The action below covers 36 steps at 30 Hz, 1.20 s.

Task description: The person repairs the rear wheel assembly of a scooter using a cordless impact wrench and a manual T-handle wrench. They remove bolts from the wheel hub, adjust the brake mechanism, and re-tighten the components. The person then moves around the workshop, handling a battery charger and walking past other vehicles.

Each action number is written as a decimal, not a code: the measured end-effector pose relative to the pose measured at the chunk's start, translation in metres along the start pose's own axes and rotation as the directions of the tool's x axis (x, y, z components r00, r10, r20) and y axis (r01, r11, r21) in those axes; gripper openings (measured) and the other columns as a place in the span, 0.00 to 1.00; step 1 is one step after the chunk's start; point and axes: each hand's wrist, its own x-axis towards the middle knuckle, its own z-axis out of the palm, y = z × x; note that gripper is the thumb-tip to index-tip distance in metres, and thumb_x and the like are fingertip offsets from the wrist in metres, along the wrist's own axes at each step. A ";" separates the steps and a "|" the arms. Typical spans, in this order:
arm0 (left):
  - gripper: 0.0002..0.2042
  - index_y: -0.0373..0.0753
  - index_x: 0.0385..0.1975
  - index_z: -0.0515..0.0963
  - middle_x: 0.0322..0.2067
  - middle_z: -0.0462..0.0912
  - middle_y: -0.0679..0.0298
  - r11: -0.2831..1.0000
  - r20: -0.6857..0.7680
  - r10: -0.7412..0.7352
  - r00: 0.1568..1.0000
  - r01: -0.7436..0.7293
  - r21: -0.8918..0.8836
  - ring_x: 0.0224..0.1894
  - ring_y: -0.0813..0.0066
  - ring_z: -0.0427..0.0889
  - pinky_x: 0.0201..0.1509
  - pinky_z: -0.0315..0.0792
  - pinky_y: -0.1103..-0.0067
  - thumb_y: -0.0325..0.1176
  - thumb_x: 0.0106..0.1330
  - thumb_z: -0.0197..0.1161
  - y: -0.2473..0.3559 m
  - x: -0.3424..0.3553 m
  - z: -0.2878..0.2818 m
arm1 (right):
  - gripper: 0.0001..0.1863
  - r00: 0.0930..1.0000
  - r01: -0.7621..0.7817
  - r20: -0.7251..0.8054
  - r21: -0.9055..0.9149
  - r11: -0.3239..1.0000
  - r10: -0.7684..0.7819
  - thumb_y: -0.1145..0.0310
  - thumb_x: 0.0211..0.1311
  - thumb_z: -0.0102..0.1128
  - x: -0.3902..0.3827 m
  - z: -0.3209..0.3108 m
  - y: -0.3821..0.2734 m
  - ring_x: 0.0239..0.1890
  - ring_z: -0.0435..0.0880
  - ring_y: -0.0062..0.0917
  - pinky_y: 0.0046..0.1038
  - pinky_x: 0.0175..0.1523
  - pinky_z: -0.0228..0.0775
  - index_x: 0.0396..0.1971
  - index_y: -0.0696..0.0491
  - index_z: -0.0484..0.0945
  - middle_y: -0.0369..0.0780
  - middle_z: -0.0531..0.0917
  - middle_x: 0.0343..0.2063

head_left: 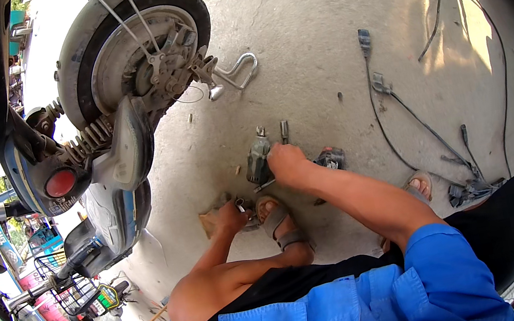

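Premises: a two-wheeler repair workshop, with the work area apparently in the open air. Evidence: a scooter (123,160) stands close by, its dusty rear wheel (107,61) exposed; a cordless power tool (259,168) and a metal socket (284,130) are at floor level; black power cords (376,115) trail across bare, partly sunlit concrete (295,23). Another two-wheeler (106,298) is parked beyond. The person wears a blue work shirt (381,300).

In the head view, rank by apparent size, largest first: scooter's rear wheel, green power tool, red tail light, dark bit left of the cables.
1. Rear wheel
2. Green power tool, even partly hidden by the right hand
3. Red tail light
4. Dark bit
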 end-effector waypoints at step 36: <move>0.10 0.34 0.25 0.72 0.17 0.73 0.66 0.374 -0.644 0.101 0.758 -0.629 -0.682 0.14 0.81 0.69 0.17 0.66 0.82 0.33 0.67 0.52 0.144 0.037 -0.211 | 0.10 0.791 -0.487 -0.345 0.145 0.861 0.505 0.77 0.51 0.50 -0.013 -0.108 0.130 0.39 0.80 0.49 0.41 0.43 0.74 0.32 0.63 0.79 0.56 0.80 0.34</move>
